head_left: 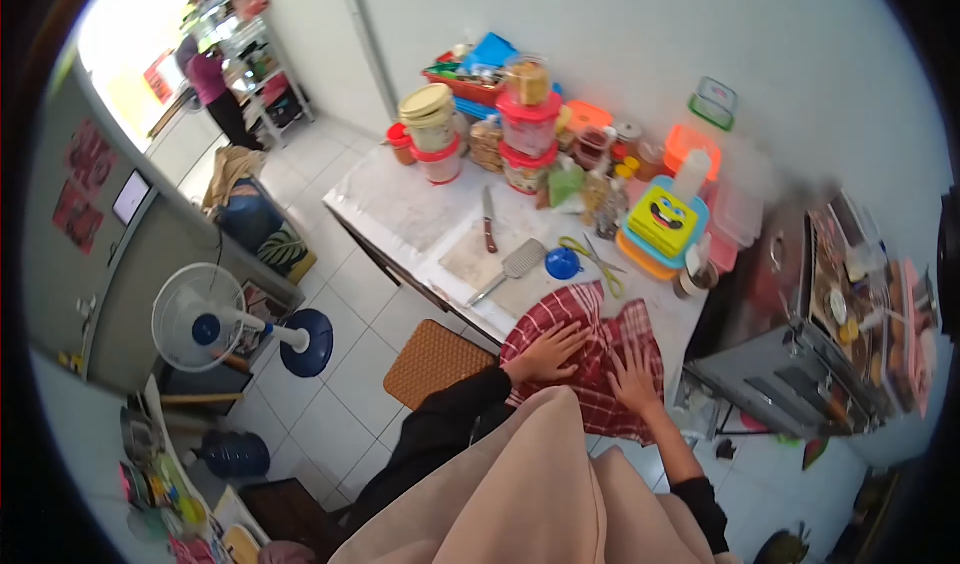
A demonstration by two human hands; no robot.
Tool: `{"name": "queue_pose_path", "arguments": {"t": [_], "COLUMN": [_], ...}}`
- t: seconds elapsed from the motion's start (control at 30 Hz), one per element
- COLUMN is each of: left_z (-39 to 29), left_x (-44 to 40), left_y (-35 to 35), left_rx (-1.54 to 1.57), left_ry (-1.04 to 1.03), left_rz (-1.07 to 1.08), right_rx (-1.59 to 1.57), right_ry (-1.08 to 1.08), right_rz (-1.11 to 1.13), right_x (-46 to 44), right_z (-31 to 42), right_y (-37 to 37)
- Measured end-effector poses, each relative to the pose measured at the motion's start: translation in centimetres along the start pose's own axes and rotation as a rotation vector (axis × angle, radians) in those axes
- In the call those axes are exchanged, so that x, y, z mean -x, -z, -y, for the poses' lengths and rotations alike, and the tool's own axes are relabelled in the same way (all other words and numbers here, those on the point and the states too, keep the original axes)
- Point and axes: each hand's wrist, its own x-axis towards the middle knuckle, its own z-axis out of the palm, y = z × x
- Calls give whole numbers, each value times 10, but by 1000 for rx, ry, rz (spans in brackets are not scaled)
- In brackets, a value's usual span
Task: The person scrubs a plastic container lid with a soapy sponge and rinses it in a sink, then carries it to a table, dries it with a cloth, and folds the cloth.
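Observation:
A red checked cloth (590, 384) lies bunched over the near edge of the white table (375, 199), part of it hanging down the front. My left hand (550, 352) rests flat on its left side, fingers stretched out. On the right side, my right hand (635, 376) is also laid on the fabric with fingers spread. Just beyond the cloth are a blue funnel (563, 263), green-handled scissors (606, 270) and a slotted metal turner (520, 261). Farther back is a knife with a brown handle (490, 236).
Stacked tubs (528, 124), bags, jars and a yellow cartoon-face box (661, 221) crowd the table's back. A metal oven-like cabinet (800, 339) stands right. A woven-top stool (435, 364) and a fan (205, 319) are left. Another person (212, 84) stands far off by a shelf.

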Motion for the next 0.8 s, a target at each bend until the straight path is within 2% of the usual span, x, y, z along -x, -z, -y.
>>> {"name": "queue_pose_path", "arguments": {"t": [0.07,0.1,0.17,0.2,0.27,0.33,0.37,0.4,0.43,0.47,0.53,0.6,0.7,0.73,0.77,0.8], "left_z": [-7,-13,-40,-56,-71,-69,-64,-57,-49,-40,-24,-14,-10,-13,-18,-26], "left_x": [25,34,36,37,29,20,21,21,21,25,41,55,65,61,54,51], "left_y": [6,-4,-9,-12,-31,-51,-48,-45,-37,-37,-36,-20,-5,-10,-19,-22], "left_rx": [16,33,-27,-66,-100,-101,-110,2,112,110,9,6,99,93,59,31], "left_ry": [126,242,398,510,513,382,424,363,299,340,135,174,252,289,424,552], "left_rz": [-34,-82,-87,-63,-119,-114,-121,-110,-106,-119,-283,-315,-303,-317,-396,-466], "right_rx": [75,74,225,214,292,261,348,440,284,282,78,17,76,185,293,386], "right_ry": [-222,-174,-490,-436,-585,-500,-429,-359,-388,-347,-17,102,105,-15,-144,-182], "right_rz": [-64,-61,-151,-139,-218,-200,-205,-212,-37,-27,42,125,154,90,30,-21], "right_x": [17,23,27,22,6,-8,-8,-6,-8,-4,5,12,3,-4,-5,-12], "right_z": [21,32,49,55,66,71,59,48,53,48,32,29,29,37,43,54], "right_y": [3,-6,-29,-39,-58,-64,-81,-98,-79,-67,-45,-20,-27,-41,-53,-60]}}
